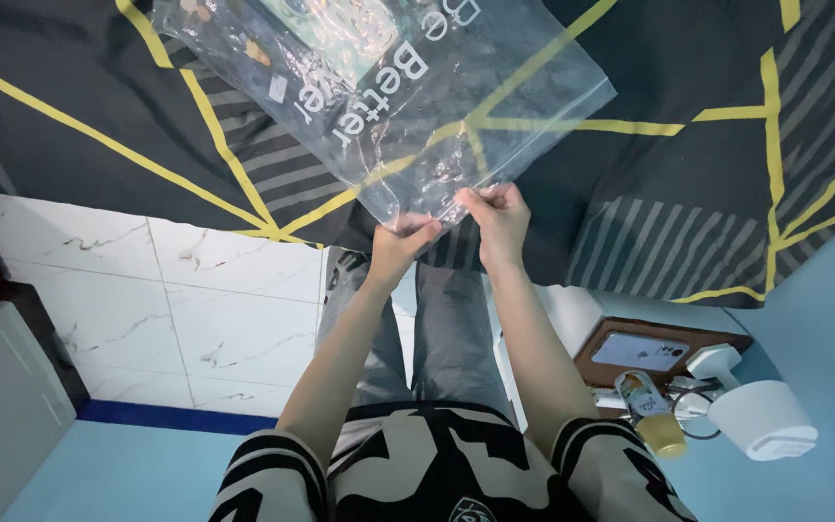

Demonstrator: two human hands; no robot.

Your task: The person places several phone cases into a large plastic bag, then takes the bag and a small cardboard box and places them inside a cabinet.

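Your left hand (400, 240) and your right hand (498, 217) are both pinched shut on the near edge of a clear plastic bag (408, 92), close together, fingers curled over the rim. The bag lies flat on a bed cover (688, 164), dark with yellow lines and grey stripes, and reaches away from you toward the top of the view. Something pale and a few small pieces show through the plastic at its far end, too blurred to tell. Below your arms is a white marble-pattern tiled floor (215, 309). To your right, a phone (642, 350) lies on a small wooden tray (599, 340), with a drink can (651, 411) and a white lamp (761, 416) just beside it.
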